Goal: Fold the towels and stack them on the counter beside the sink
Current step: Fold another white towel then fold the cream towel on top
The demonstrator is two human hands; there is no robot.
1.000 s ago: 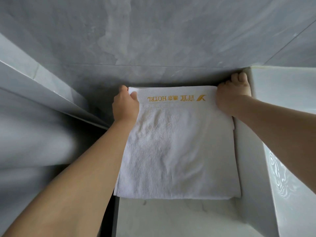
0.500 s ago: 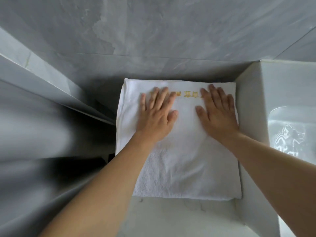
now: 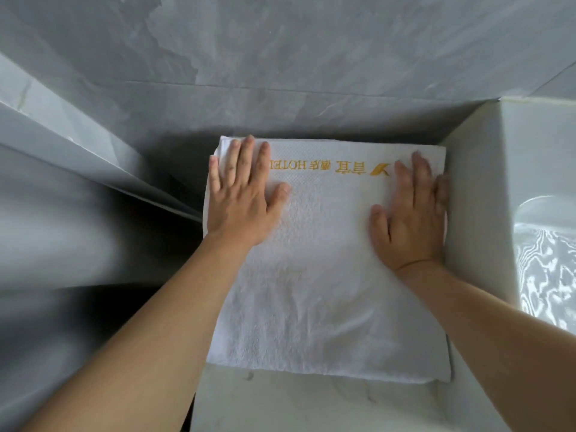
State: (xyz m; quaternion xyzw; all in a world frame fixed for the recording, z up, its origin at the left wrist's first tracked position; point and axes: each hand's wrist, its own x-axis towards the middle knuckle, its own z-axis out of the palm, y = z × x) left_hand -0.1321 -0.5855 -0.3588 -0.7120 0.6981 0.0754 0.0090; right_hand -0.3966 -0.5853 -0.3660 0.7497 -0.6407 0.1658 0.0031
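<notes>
Pressing flat, fingers straight, left hand point(image 3: 241, 201) and right hand point(image 3: 410, 219) smooth one folded hotel towel point(image 3: 327, 291) on the tabletop point(image 3: 311, 406); further towels unseen.

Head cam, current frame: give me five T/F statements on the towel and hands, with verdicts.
1. Both hands lie flat on the towel. True: the left hand and right hand rest on it with straight fingers.
2. The towel hangs over the sink rim. False: it lies folded on the counter, beside the sink.
3. The gold lettering sits at the towel's far edge, between the hands. True.
4. The right hand pinches a towel corner. False: its fingers are straight, pressing down near the sink wall.
5. The towel is blue. False: it is white.
</notes>
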